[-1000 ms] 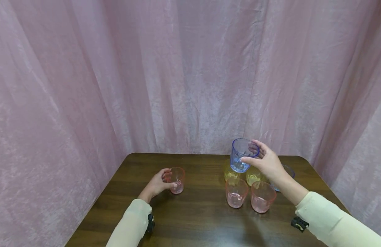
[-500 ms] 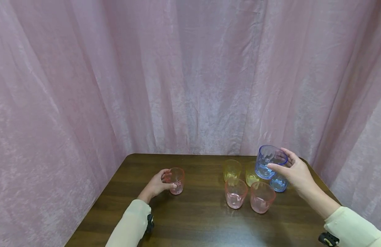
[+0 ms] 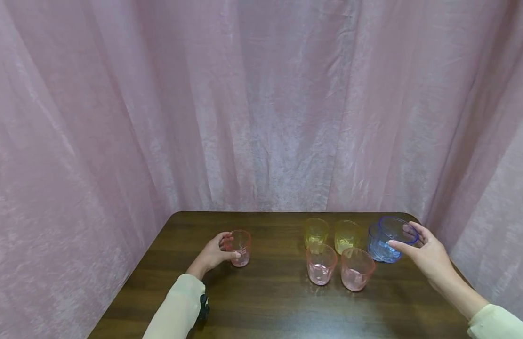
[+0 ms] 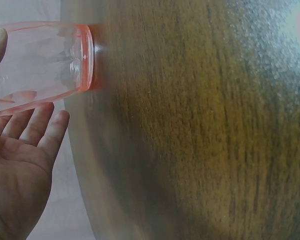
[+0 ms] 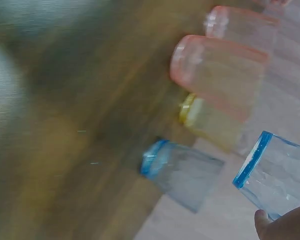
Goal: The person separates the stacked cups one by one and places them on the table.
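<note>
At the left of the table, my left hand [image 3: 214,254] holds a clear pink glass tumbler [image 3: 242,248] between thumb and fingers. That tumbler stands upright on the wood, as the left wrist view also shows its base [image 4: 87,57] against the surface. My right hand [image 3: 432,256] grips a blue tumbler [image 3: 398,230] by its side, raised off the table. Behind it in the head view, partly covered, a second blue tumbler [image 3: 376,249] stands on the table. In the right wrist view the held blue tumbler [image 5: 277,172] appears apart from the standing one [image 5: 182,172].
Two yellow tumblers [image 3: 316,232] [image 3: 347,237] stand left of the blue ones. In front of them are two pink tumblers [image 3: 321,264] [image 3: 357,270]. The brown wooden table [image 3: 278,306] ends at a pink curtain [image 3: 261,117].
My right hand has carried the blue tumbler rightward and down, from above the yellow tumblers to beside the other blue one. The left hand and its pink tumbler have stayed in place.
</note>
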Demonstrator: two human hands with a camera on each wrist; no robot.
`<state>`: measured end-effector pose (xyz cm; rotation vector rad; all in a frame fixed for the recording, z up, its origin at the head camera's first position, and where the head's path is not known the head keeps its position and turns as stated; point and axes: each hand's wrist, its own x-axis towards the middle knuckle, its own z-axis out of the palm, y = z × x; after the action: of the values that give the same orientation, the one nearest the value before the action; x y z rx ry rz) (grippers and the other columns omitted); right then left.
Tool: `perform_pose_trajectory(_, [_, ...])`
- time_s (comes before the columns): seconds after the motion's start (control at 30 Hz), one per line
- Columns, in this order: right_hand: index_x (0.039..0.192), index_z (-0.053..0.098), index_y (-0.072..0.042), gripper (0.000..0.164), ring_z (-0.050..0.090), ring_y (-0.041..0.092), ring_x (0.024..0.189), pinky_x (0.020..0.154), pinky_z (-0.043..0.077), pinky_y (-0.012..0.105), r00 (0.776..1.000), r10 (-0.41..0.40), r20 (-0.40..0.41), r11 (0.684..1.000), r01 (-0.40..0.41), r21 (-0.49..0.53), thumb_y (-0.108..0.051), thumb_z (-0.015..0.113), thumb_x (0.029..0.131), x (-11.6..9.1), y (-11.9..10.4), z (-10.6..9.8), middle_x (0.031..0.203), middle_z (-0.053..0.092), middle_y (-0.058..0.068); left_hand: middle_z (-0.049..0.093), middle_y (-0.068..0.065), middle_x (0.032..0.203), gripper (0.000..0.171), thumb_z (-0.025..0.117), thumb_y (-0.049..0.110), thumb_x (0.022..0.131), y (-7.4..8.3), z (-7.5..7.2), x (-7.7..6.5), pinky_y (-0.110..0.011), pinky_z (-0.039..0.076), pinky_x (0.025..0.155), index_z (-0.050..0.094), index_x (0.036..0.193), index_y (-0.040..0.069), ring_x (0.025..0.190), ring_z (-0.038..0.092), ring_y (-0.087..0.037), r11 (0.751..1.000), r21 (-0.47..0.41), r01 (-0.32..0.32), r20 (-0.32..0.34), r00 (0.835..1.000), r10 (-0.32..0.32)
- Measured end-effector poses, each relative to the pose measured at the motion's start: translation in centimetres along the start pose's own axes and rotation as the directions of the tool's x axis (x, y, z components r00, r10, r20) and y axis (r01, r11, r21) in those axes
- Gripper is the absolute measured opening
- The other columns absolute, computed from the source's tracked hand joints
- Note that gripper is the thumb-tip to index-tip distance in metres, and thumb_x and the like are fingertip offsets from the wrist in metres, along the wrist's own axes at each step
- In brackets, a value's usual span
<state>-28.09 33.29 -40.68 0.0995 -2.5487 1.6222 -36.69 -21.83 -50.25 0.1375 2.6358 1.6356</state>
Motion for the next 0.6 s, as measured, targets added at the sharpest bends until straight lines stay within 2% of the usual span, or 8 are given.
perform_pose_trajectory(0.27, [0.152, -0.004, 0.01, 0.092, 0.004, 0.06, 0.139, 0.106, 0.013, 0.071, 0.996, 0.041, 0.076, 0.998, -0.037, -0.055, -0.029, 0.062, 0.1, -0.9, 4.1, -0.6, 0.154, 0.012, 0.039, 0.056, -0.019, 0.138, 0.079, 0.087, 0.013, 0.077, 0.1, -0.1, -0.1, -0.053, 0.044, 0.103, 0.044, 0.143, -0.002, 0.127, 0.052, -0.037, 1.0, 0.012, 0.003, -0.002, 1.0, -0.003])
perform_pose_trajectory(0.6, [0.152, -0.001, 0.011, 0.098, 0.009, 0.061, 0.138, 0.107, 0.016, 0.069, 0.995, 0.075, 0.067, 0.994, -0.069, -0.083, -0.029, 0.068, 0.096, -1.2, 7.3, 0.3, 0.153, 0.016, 0.04, 0.056, -0.017, 0.138, 0.08, 0.087, 0.013, 0.076, 0.1, 0.1, -0.1, -0.053, 0.045, 0.102, 0.044, 0.142, -0.002, 0.127, 0.052, -0.037, 1.0, 0.018, 0.005, -0.006, 1.0, -0.005])
